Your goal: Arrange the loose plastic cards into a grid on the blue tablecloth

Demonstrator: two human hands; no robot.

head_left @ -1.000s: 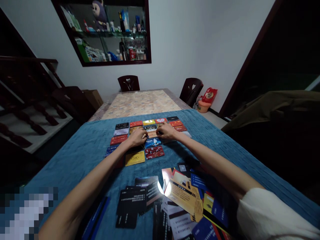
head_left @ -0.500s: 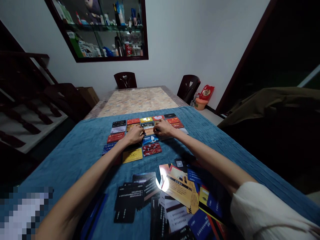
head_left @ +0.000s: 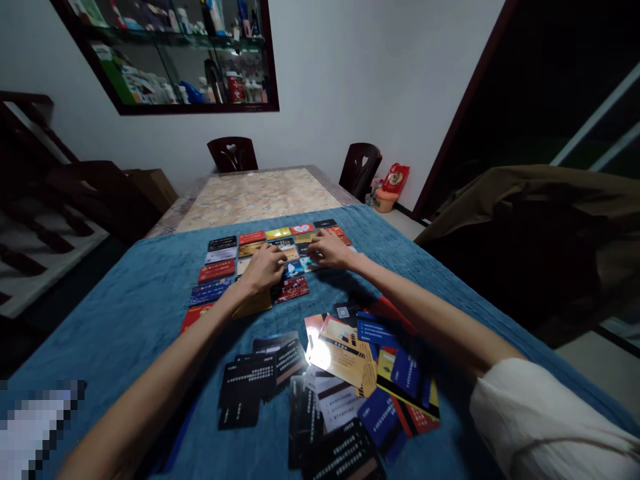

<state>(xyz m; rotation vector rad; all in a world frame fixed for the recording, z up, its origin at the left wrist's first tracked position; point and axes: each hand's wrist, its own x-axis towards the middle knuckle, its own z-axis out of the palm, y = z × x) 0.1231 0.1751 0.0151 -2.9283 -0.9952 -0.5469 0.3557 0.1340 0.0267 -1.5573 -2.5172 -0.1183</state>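
Note:
On a blue cloth, plastic cards lie face up in rows. My left hand (head_left: pixel 267 269) is over the middle of these rows, fingers bent and slightly apart, by an orange card (head_left: pixel 291 254) and a blue card (head_left: pixel 294 269). Slightly farther right, my right hand (head_left: pixel 330 250) has its thumb and fingers apart, close to a dark card (head_left: pixel 303 249). No card is seen lifted in either hand. A patterned red card (head_left: pixel 292 289) lies nearer me; a red card with a white heart (head_left: pixel 303 229) is in the far row. Both hands hide some cards.
Nearer me, a loose pile of cards (head_left: pixel 345 360) overlaps, with black cards (head_left: pixel 247 383) at its left. The blue cloth (head_left: pixel 125 300) covers the near table; a patterned tabletop (head_left: pixel 265 193) continues beyond. Chairs (head_left: pixel 233 153) stand at the far end. A blurred pale object (head_left: pixel 40 427) is bottom left.
My right hand has shifted right relative to the rows, uncovering cards beside the orange one. My left hand has edged right over the cards. The view has turned slightly right.

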